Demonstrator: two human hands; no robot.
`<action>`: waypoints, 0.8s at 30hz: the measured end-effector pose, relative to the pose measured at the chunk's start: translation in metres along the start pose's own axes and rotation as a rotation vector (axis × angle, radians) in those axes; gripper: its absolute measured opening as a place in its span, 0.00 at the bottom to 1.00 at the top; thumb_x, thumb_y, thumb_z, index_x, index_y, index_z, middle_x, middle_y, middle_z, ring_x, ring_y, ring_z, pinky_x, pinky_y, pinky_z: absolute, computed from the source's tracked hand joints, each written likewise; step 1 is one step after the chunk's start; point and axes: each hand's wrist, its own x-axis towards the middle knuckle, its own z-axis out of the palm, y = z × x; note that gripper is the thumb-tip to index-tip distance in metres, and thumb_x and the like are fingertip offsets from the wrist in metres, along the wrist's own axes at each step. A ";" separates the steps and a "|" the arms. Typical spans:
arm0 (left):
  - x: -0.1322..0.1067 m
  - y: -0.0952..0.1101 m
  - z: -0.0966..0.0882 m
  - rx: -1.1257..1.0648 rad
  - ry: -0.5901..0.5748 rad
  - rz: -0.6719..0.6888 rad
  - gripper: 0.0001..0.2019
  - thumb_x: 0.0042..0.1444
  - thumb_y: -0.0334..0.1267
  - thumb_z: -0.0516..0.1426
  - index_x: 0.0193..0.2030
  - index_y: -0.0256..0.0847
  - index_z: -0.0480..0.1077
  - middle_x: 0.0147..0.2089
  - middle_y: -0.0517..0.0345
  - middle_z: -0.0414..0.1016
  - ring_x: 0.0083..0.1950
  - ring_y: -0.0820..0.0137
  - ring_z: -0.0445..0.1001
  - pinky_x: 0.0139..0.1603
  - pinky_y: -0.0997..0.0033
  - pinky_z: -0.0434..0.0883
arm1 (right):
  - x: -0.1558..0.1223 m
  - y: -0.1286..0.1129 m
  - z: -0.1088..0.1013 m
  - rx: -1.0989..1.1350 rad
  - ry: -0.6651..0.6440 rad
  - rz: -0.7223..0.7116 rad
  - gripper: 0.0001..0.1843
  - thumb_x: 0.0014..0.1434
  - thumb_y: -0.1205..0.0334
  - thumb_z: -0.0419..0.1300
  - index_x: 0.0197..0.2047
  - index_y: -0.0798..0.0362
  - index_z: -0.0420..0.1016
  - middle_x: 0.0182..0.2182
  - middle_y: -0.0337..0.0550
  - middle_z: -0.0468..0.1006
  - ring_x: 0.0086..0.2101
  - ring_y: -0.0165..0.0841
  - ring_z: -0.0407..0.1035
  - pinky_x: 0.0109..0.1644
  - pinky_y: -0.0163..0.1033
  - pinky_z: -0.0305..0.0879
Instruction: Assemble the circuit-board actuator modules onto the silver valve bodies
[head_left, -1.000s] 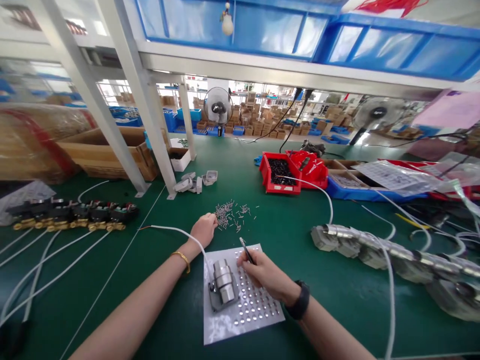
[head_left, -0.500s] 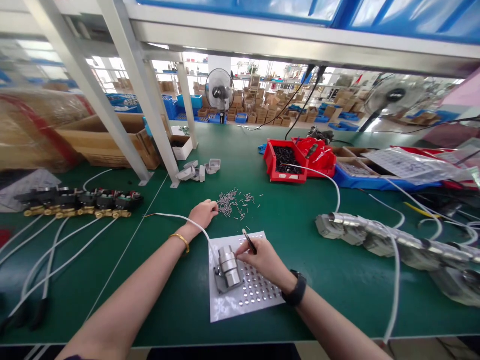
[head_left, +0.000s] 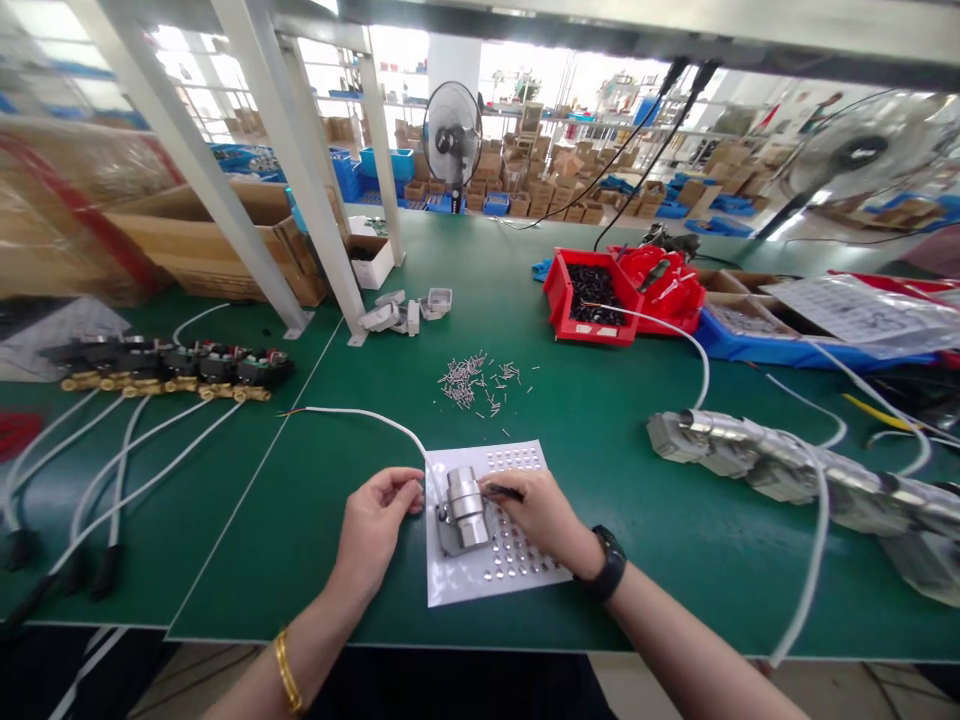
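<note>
A silver cylindrical metal part on a grey base lies on a white sheet with rows of small shiny round dots. A white cable runs from it to the left, ending in bare wires. My left hand is just left of the sheet, thumb and fingertips pinched together; whatever they hold is too small to make out. At the metal part's right side is my right hand, its fingers closed around a slim black pen-like tool. Beyond the sheet lies a pile of small screws.
Several silver parts with white cables line the right side. Brass-and-black assemblies lie at left. Farther back are a red bin of black pieces, grey plastic housings and a metal shelf post.
My left hand has come back from the screw pile to beside the sheet, fingers pinched. The pen-like tool in my right hand has tilted from upright to nearly level. The camera view has shifted.
</note>
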 end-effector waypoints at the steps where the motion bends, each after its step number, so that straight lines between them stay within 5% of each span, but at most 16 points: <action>1: -0.007 0.000 0.003 -0.053 -0.001 -0.021 0.14 0.52 0.45 0.56 0.38 0.35 0.71 0.32 0.54 0.74 0.34 0.67 0.73 0.38 0.70 0.70 | 0.002 0.000 -0.003 -0.007 -0.007 0.055 0.09 0.59 0.69 0.57 0.37 0.49 0.79 0.35 0.40 0.80 0.35 0.37 0.74 0.40 0.39 0.68; 7: -0.014 -0.001 0.013 0.171 -0.070 0.190 0.09 0.56 0.39 0.52 0.31 0.39 0.70 0.33 0.55 0.72 0.37 0.65 0.72 0.38 0.68 0.69 | 0.035 0.018 -0.025 -0.376 0.298 0.383 0.02 0.59 0.66 0.61 0.37 0.55 0.75 0.36 0.45 0.76 0.37 0.37 0.72 0.40 0.38 0.64; 14: -0.016 -0.011 0.006 0.532 -0.042 0.582 0.11 0.62 0.34 0.47 0.39 0.41 0.72 0.40 0.52 0.75 0.43 0.62 0.71 0.46 0.61 0.69 | 0.064 0.028 -0.022 -0.481 0.232 0.382 0.10 0.57 0.75 0.60 0.28 0.54 0.66 0.33 0.45 0.71 0.32 0.36 0.70 0.34 0.36 0.59; 20: -0.024 -0.019 -0.005 0.740 -0.093 0.617 0.19 0.62 0.30 0.46 0.58 0.43 0.64 0.58 0.51 0.66 0.56 0.59 0.63 0.57 0.56 0.64 | 0.021 0.001 -0.028 -0.307 0.270 0.246 0.05 0.61 0.71 0.51 0.39 0.53 0.66 0.32 0.41 0.72 0.33 0.34 0.68 0.37 0.35 0.62; 24: 0.020 -0.007 -0.006 0.859 -0.093 0.545 0.20 0.62 0.30 0.47 0.61 0.40 0.59 0.56 0.48 0.64 0.56 0.59 0.61 0.59 0.56 0.62 | -0.029 -0.014 -0.009 0.088 0.385 0.238 0.08 0.58 0.59 0.56 0.38 0.54 0.72 0.29 0.42 0.73 0.28 0.35 0.66 0.32 0.36 0.62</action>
